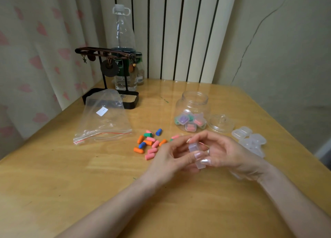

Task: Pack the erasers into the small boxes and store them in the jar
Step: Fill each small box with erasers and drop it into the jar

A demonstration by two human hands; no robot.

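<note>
Single head camera, looking forward-down over table (75, 184), near.

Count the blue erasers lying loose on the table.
2. One blue eraser at the pile's far edge, right of the green eraser; another nearer, among orange erasers. The left hand may hide more.

erasers (149, 143) left of hands | jar (192, 112) behind | empty boxes (249, 140) right
</note>
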